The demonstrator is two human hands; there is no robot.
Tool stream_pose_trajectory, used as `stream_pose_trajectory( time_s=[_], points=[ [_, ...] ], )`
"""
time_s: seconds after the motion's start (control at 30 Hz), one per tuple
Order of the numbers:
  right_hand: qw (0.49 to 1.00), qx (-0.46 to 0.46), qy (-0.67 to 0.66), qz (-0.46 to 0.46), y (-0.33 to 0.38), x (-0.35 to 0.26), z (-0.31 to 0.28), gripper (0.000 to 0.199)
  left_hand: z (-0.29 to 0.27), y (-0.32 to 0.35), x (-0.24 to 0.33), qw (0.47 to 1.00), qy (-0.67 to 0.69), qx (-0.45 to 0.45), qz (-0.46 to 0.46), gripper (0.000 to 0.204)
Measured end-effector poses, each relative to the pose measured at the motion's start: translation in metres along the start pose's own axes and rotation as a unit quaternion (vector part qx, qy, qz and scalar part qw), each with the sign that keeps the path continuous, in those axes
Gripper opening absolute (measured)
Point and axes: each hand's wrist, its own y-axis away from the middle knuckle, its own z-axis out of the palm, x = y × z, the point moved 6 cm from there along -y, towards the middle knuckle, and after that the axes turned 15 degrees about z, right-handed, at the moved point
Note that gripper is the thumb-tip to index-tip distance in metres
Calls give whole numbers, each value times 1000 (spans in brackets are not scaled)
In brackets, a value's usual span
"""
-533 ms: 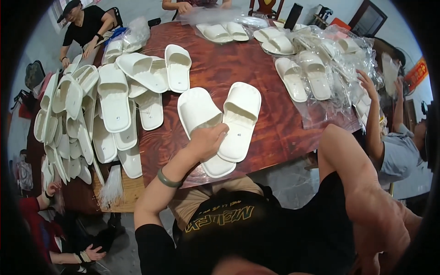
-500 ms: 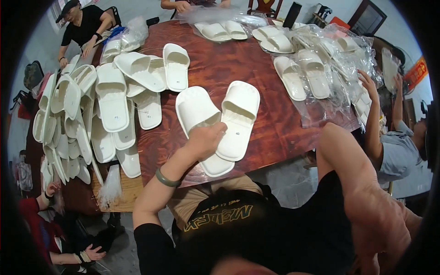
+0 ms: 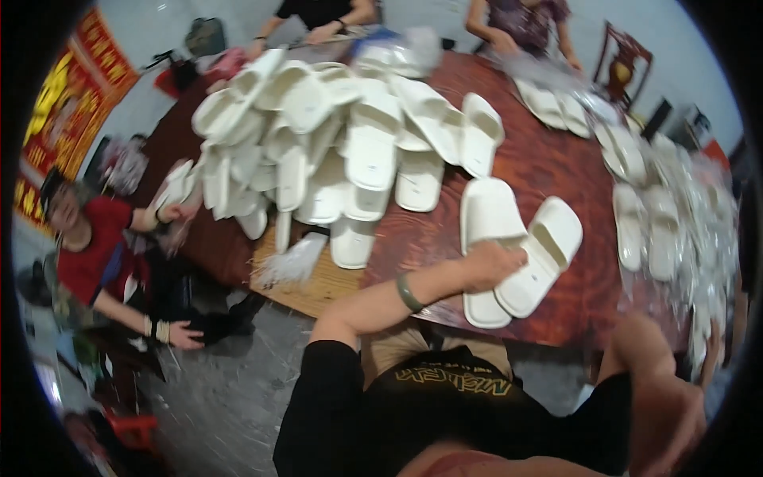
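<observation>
My left hand (image 3: 494,266) is closed on a pair of white slippers near the table's front edge. Its fingers lie across the left slipper (image 3: 489,208), and the thumb reaches toward the right slipper (image 3: 550,238), whose heel overlaps the other one. Both lie soles down, toes pointing away from me and fanned apart. My right arm (image 3: 664,389) is bent up close to the camera at the lower right; the hand itself does not show. A big heap of white slippers (image 3: 369,163) stands on the table, left of the pair.
The reddish-brown table (image 3: 568,298) has bagged slippers (image 3: 664,230) along its right side and another bagged pair (image 3: 548,103) at the back. White strands (image 3: 290,262) hang over the left edge. Co-workers sit around, one in a red shirt (image 3: 107,238) at left.
The view has swung left, so table and slippers appear farther right, and the person in red shows more. My left hand keeps its hold; the right slipper is turned more outward.
</observation>
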Motion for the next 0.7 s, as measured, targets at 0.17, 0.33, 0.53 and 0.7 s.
stream_pose_trajectory(
  time_s=[0.17, 0.33, 0.53, 0.7],
  points=[
    [855, 250, 381, 248, 67, 98, -38, 45, -36, 1, 20, 976, 115, 176, 60, 22],
    [846, 351, 59, 396, 126, 208, -42, 96, -79, -2, 81, 915, 242, 303, 116, 35],
    [770, 290, -131, 553, 148, 204, 10, 73, -97, 27, 97, 762, 591, 250, -90, 35],
    [683, 189, 96, 699, 172, 163, 12, 25, -153, 107, 83, 742, 350, 568, -66, 26]
  ],
)
